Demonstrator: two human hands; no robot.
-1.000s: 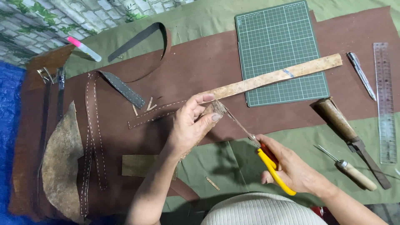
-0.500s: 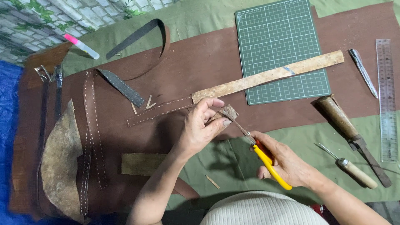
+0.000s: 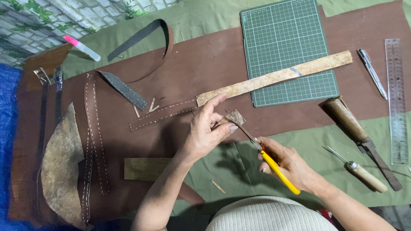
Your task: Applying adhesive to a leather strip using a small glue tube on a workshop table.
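Left hand (image 3: pixel 204 132) pinches leather scrap (image 3: pixel 234 117); right hand (image 3: pixel 287 164) grips yellow-handled scissors (image 3: pixel 267 156). Blades close to fingertips; a slip could nick them.

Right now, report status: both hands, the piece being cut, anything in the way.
Left hand pinches the small leather piece. Right hand grips yellow-handled scissors, blades at the piece's edge. Long tan strip lies just beyond, apart; nothing blocks the cut.

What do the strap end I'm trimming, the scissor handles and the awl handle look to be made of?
Strap end: probably leather, rough fibrous tan underside, matte. Scissors in the right hand: glossy yellow handles, likely plastic; blades grey, metal-looking. Awl: pale smooth handle, seemingly wood, with a thin metal spike. The left hand pinches the strap.
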